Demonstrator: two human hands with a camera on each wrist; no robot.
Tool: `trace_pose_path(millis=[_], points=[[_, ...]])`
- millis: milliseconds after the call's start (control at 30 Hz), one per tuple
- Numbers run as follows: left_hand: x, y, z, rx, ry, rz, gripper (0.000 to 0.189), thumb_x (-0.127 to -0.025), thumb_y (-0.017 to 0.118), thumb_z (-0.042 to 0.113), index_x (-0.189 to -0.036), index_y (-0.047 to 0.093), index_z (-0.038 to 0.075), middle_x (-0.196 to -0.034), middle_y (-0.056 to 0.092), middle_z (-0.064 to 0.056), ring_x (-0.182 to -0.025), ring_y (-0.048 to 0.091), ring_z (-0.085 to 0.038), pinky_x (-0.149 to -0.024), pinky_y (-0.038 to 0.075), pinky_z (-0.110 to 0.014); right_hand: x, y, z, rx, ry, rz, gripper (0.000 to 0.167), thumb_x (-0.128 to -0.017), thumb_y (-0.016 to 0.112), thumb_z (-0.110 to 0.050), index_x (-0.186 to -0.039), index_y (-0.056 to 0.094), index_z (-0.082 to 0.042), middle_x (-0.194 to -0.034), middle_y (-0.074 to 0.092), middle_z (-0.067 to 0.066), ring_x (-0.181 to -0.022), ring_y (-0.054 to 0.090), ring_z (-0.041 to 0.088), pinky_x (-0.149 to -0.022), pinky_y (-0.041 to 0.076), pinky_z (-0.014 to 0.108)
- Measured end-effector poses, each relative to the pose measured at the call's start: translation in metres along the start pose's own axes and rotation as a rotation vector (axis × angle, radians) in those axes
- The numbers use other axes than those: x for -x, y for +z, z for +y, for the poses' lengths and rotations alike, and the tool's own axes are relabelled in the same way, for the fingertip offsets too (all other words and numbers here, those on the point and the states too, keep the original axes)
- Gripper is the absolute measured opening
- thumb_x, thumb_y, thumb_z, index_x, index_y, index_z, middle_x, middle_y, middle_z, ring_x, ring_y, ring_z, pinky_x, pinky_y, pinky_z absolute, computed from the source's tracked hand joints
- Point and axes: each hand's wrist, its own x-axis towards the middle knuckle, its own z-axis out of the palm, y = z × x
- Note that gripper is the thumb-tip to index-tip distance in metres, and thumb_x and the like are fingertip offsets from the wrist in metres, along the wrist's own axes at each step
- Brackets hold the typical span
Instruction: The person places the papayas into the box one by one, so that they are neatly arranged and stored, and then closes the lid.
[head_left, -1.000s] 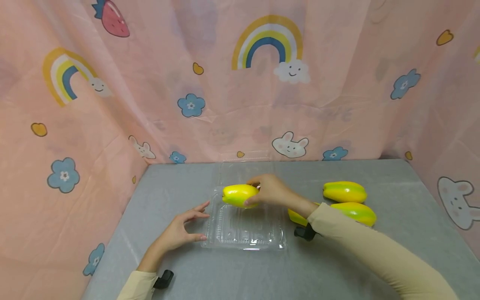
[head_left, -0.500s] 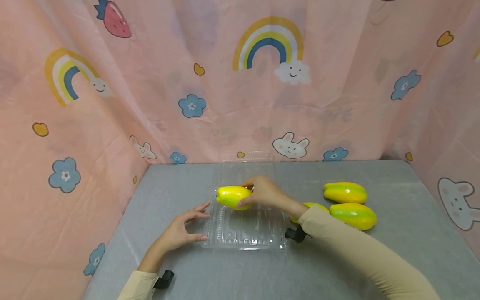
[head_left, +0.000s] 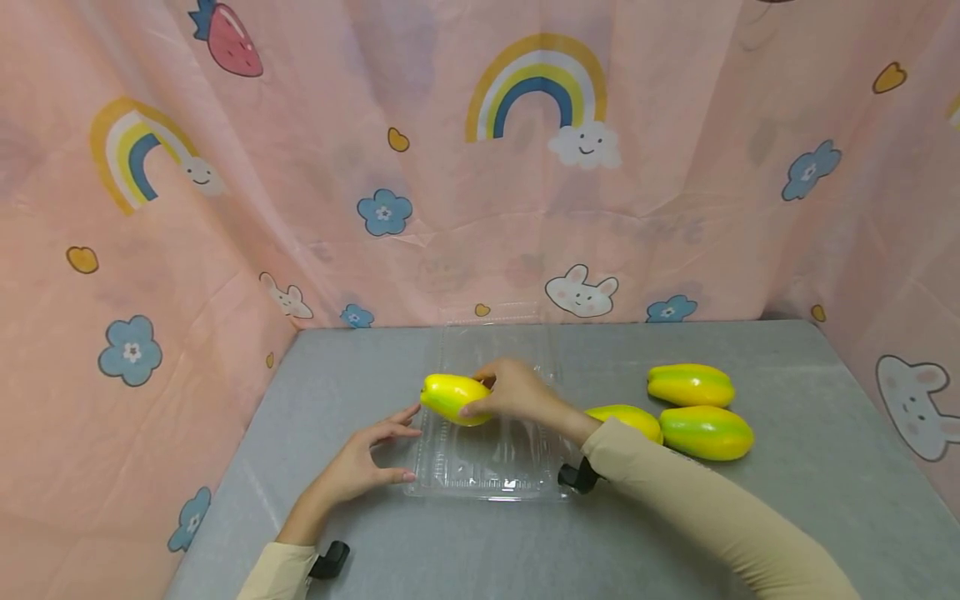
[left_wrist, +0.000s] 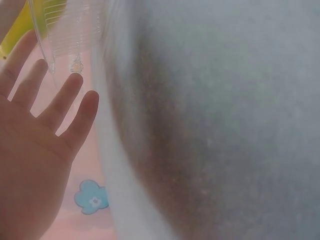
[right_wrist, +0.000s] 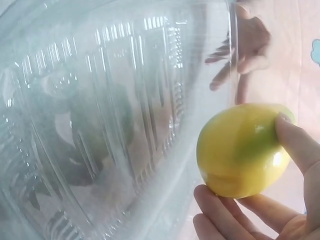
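In the head view my right hand [head_left: 519, 392] pinches a yellow-green papaya [head_left: 453, 399] near its right end, over the left part of a clear plastic clamshell box [head_left: 487, 479]. The right wrist view shows the thumb [right_wrist: 296, 137] on one side of that papaya and fingers on the other, beside the ribbed box wall. My left hand [head_left: 358, 462] has its fingers spread, tips right at the box's left edge. From the left wrist, the hand [left_wrist: 42, 125] appears with straight fingers next to the clear plastic.
Three more papayas lie on the grey table [head_left: 450, 550] to the right: one [head_left: 628, 418] partly behind my right forearm, one [head_left: 707, 432] beside it, one [head_left: 691, 385] farther back. The box's raised lid [head_left: 491, 342] stands toward the pink curtain [head_left: 480, 242].
My right hand has carried the papaya to the left over the box, and its left end now tilts slightly up. The left hand has stayed in place.
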Motion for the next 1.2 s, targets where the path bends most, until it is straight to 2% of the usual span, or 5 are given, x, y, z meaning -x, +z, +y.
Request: trace_pose_path(millis=[200,567,867,1200], points=[[0.000,0.001,0.002,0.009,-0.009,-0.003,0.060,-0.072,0.088,0.031,-0.126,0.066,0.015,-0.159,0.040,0.005,-0.145,0.042,-0.028,-0.112,0.042,-0.037,0.001,0.005,0.000,0.016,0.004,0.005,0.056,-0.070,0.087,-0.047,-0.115,0.074,-0.016,-0.101,0.073,-0.003,-0.086,0.060,0.012,-0.077,0.052,0.029],[0.000,0.002,0.004,0.014,-0.037,0.000,0.059,-0.072,0.088,0.031,-0.125,0.067,0.017,-0.159,0.040,0.004,-0.148,0.038,-0.028,-0.114,0.041,-0.042,0.005,0.011,-0.001,0.064,-0.007,0.012,0.059,-0.068,0.087,-0.048,-0.114,0.074,-0.013,-0.100,0.070,-0.001,-0.085,0.057,0.012,-0.076,0.048,0.029],[0.001,0.003,0.003,0.023,-0.011,0.009,0.058,-0.073,0.088,0.028,-0.126,0.066,0.015,-0.160,0.038,0.002,-0.148,0.038,-0.029,-0.113,0.039,-0.034,0.004,0.014,-0.002,0.078,-0.021,0.009,0.059,-0.068,0.088,-0.046,-0.113,0.074,-0.011,-0.099,0.071,0.001,-0.083,0.058,0.012,-0.075,0.049,0.030],[0.001,0.002,0.002,0.025,-0.006,0.004,0.057,-0.074,0.087,0.028,-0.126,0.066,0.015,-0.160,0.037,0.003,-0.143,0.045,-0.028,-0.112,0.042,-0.038,0.003,0.018,-0.002,0.066,-0.030,0.017,0.056,-0.068,0.089,-0.043,-0.112,0.075,-0.010,-0.101,0.073,0.003,-0.085,0.060,0.014,-0.080,0.052,0.033]])
